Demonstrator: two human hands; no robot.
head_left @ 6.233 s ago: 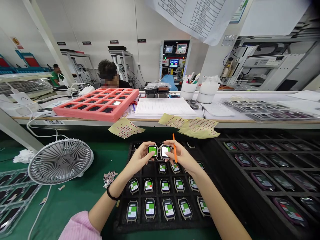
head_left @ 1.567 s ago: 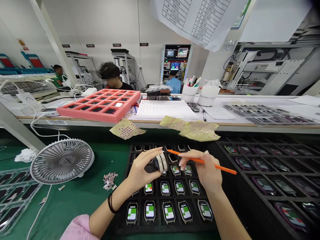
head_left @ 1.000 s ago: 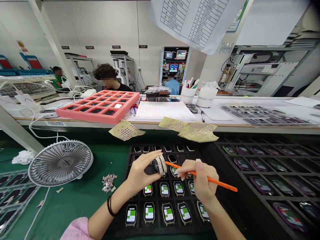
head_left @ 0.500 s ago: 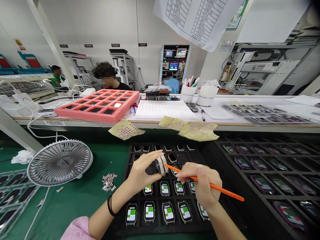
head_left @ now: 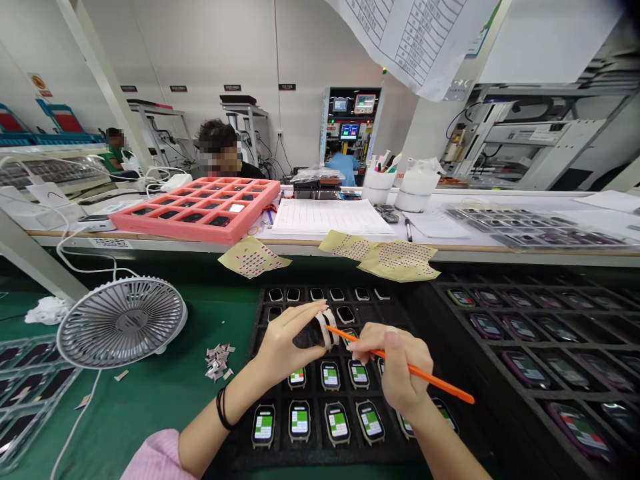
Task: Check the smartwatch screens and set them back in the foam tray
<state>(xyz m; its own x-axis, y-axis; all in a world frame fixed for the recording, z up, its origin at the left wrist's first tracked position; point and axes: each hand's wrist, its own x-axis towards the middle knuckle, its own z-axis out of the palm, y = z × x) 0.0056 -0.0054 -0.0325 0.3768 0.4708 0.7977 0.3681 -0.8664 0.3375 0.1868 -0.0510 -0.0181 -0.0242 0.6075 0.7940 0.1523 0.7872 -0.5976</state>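
Observation:
My left hand point(head_left: 287, 340) grips a pale smartwatch case point(head_left: 325, 330) on edge between thumb and fingers, above a black foam tray point(head_left: 315, 457). In my right hand point(head_left: 400, 363) is a thin orange stick point(head_left: 440, 383), held like a pen. Its tip meets the side of the watch case; whether it enters a gap there I cannot make out. Below, several smartwatches point(head_left: 337, 423) lie in the tray's compartments, the nearer ones with green-and-white screens lit. Those in the far rows have dark screens. My right hand hides part of the tray.
A round fan point(head_left: 123, 323) stands at left, with small scraps point(head_left: 219, 361) beside it. Another black tray point(head_left: 530, 370) of watches lies at right. On the shelf ahead are a pink foam tray point(head_left: 200, 233) and papers point(head_left: 330, 217); yellow dotted sheets point(head_left: 400, 260) hang off its edge. A co-worker point(head_left: 223, 150) sits behind.
The watch case has turned slightly in my left hand. My right hand and the orange stick have shifted a little to the left, the tip staying against the case.

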